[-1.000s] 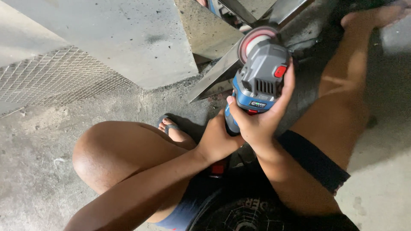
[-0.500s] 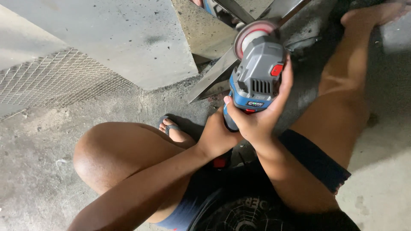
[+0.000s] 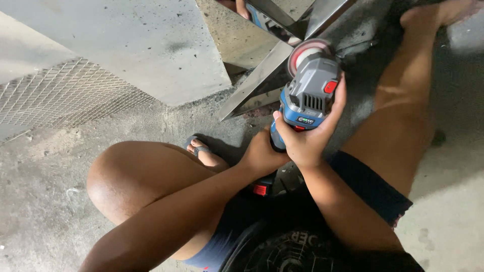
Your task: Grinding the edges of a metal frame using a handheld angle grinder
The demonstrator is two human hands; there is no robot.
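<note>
I hold a grey and blue cordless angle grinder (image 3: 308,93) with both hands. My right hand (image 3: 313,133) wraps around its motor body from the right. My left hand (image 3: 262,153) grips the blue handle lower down, just above the battery with a red tab (image 3: 260,189). The grinder's reddish disc (image 3: 307,50) touches the edge of a shiny angled metal piece (image 3: 262,80) that lies on the concrete floor. My bent left knee (image 3: 126,176) is at the left and my right leg (image 3: 408,100) stretches out at the right.
A metal mesh sheet (image 3: 60,95) leans at the left under a flat grey panel (image 3: 126,40). Another person's fingers (image 3: 241,7) hold the metal piece at the top edge. My sandalled foot (image 3: 201,151) rests on the dusty floor.
The grinder and both hands have shifted slightly up toward the metal piece; the grip is unchanged.
</note>
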